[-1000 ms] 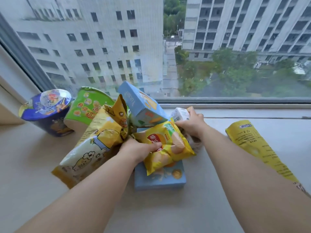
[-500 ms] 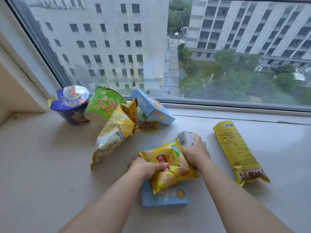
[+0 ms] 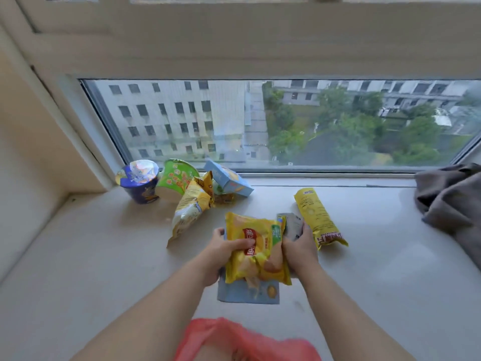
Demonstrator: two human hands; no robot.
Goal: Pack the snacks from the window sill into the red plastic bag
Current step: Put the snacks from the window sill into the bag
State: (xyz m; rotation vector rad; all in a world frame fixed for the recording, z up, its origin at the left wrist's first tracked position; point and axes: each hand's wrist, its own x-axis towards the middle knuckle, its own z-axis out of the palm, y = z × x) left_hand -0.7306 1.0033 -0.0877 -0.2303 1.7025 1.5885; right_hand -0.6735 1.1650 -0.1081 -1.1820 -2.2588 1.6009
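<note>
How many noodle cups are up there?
2. The dark blue foil-lidded noodle cup stands in the sill's far-left corner; the green-lidded white noodle cup leans beside it. More may be hidden.

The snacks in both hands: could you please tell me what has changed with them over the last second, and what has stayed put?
Both hands drew back from the pile toward the red plastic bag, now in view. The left hand and right hand still grip the yellow chip bag and blue box; the right keeps the small white pack. The two cups, popcorn bag, tilted blue box and long yellow pack stayed.
</note>
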